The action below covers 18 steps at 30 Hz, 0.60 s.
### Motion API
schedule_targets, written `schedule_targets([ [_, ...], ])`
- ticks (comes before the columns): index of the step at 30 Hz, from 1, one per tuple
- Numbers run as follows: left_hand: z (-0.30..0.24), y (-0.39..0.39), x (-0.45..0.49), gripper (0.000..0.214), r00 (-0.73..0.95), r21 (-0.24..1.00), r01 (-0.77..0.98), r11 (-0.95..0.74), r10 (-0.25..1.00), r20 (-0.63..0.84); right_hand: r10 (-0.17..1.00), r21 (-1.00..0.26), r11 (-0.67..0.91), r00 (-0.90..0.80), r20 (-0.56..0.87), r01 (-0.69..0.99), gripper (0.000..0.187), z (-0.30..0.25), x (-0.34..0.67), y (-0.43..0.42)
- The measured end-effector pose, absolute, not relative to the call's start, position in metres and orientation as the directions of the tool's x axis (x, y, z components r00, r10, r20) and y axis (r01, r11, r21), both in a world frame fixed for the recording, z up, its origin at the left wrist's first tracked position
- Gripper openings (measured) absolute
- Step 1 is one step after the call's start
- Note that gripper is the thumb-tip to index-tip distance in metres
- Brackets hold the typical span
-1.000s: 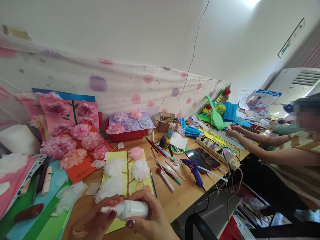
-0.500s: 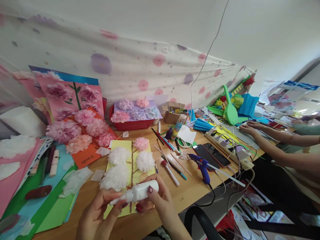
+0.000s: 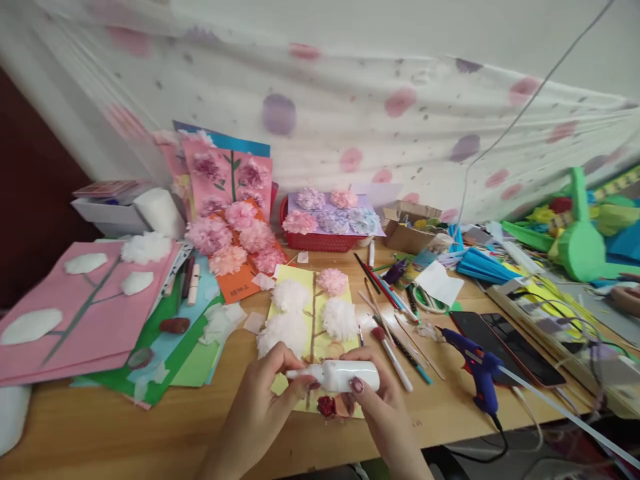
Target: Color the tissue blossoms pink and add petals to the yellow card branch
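Observation:
Held level over the lower part of a yellow card is a small white squeeze bottle, its narrow tip pointing left. My right hand is wrapped round the bottle's body, thumb on the front. My left hand pinches the nozzle end between thumb and fingers. The card bears a brown stem, fluffy white paper flowers and a pink paper flower. Just below the bottle, a dark red shiny piece lies at the card's lower edge; my hands partly hide that area.
Right of the card lie a makeup brush, pens, a blue glue gun and phones. Behind stands a red basket. Pink sheets and a tape roll lie left. A co-worker's hand shows at the right edge.
My view has turned left, bringing the pink sheets in and leaving most of the co-worker's arms out. The bottle stays in both hands, now more level.

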<state>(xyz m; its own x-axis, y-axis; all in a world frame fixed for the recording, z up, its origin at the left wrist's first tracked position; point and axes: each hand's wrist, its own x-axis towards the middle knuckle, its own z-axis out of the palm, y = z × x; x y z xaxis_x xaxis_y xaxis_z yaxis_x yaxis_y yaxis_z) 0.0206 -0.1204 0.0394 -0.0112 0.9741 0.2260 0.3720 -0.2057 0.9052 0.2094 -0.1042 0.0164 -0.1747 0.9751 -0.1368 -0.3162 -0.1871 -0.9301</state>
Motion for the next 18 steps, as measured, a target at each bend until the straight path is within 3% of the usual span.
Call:
schedule_targets([
  [7,0.033,-0.136,0.019,0.042,-0.049,0.925,0.365,-0.11,0.989,0.137,0.985,-0.832,-0.083,0.083,-0.153,-0.548,0.032,0.018,0.21,-0.101],
  [11,0.01,-0.148,0.009,0.029,-0.131,0.899,0.43,-0.082,0.98,0.152,0.976,-0.85,-0.062,0.146,-0.161,-0.522,0.034,0.014,0.218,-0.098],
  [15,-0.014,-0.159,0.004,0.005,-0.108,0.836,0.535,-0.12,0.972,0.209,0.972,-0.876,-0.04,0.184,-0.145,-0.48,0.03,0.005,0.232,-0.092],
  [18,-0.024,-0.162,0.003,0.005,-0.076,0.812,0.55,-0.193,0.957,0.279,0.964,-0.903,0.008,0.242,-0.107,-0.429,0.029,0.011,0.238,-0.089],
])
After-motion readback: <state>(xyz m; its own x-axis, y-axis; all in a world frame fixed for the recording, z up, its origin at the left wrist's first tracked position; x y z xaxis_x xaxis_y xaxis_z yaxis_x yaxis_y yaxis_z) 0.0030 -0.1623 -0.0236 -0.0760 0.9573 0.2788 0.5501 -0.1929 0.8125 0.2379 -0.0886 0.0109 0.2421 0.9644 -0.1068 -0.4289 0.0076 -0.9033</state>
